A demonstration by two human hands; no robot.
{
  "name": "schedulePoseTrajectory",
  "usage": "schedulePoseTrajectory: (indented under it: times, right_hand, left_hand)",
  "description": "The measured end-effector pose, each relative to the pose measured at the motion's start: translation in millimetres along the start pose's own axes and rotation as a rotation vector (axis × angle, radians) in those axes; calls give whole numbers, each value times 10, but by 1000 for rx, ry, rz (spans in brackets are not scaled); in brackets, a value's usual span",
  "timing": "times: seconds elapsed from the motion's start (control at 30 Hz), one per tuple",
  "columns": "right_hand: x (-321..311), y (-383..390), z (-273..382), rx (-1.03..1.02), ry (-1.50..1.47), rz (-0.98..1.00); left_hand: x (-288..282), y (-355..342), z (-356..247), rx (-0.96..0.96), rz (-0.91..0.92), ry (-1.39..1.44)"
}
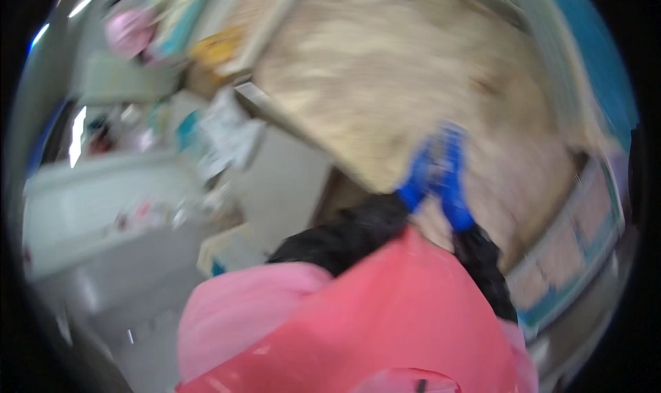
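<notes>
Both of my hands wear blue gloves and reach forward, close together, over a wide spread of pale beige material (385, 76). My left hand (416, 176) and my right hand (452, 176) look stretched forward with the palms roughly facing each other. Motion smears the fingers. A small greyish-brown patch shows between the hands; whether it is something held or the material behind cannot be made out. Dark sleeves cover both forearms, and a red-pink apron (385, 296) hangs below them.
A grey panel (286, 179) stands left of the beige material, with crumpled white sheeting (231, 135) beside it. Farther left is a pale tray or counter (103, 193). A frame with pinkish panels (561, 255) lies at right. Someone in a pink head covering (129, 32) is at far left.
</notes>
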State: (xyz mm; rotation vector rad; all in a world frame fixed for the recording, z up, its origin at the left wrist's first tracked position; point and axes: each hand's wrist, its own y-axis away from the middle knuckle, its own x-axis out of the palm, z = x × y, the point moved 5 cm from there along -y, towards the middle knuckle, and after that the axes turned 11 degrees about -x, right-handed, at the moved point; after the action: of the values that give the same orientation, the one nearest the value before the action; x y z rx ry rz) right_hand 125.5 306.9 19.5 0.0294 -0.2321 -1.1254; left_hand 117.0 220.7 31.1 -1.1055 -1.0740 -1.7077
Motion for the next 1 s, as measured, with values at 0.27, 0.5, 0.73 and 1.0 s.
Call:
schedulePoseTrajectory:
  times: [0.27,0.5,0.73,1.0]
  right_hand:
    - [-888,-672,-365,-275,505,-491]
    - [-560,-1004,-166,-269,1244,-400]
    - [-616,-835,315,-270,1451,-37]
    - [-1360,-2396,-379,-518,639,-434]
  left_hand:
    - [-31,162,-740,-242,118,1409]
    - [-191,50,-719,-198,-51,999]
    - [-150,17,-724,-167,48,1393]
    - [-258,-50,-684,-220,-34,762]
